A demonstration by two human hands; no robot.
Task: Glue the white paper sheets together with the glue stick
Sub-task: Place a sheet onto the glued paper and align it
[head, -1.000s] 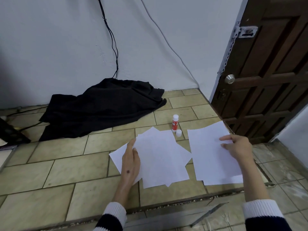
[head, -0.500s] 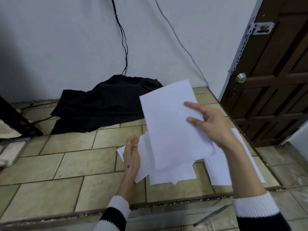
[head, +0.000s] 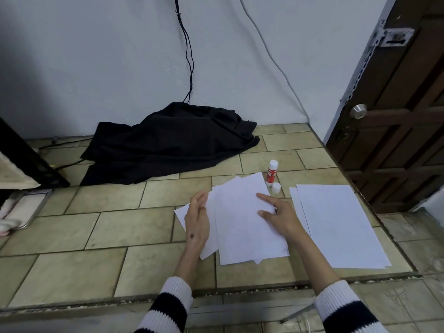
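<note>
paper sheets [head: 249, 227]: showing matt, smooth white paper
glue stick [head: 271, 173]: looking like glossy plastic, red and white
floor [head: 115, 227]: showing dull, mottled tile
cloth [head: 168, 145]: lying as matt black fabric
door [head: 398, 131]: showing dark wood
knob [head: 358, 111]: gleaming as brushed metal

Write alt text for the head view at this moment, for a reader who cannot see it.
Two bare hands press on a loose stack of white paper on a tiled floor: left hand at its left edge, right hand on top. A red glue stick stands uncapped behind, its cap beside it; more sheets lie to the right.
</note>
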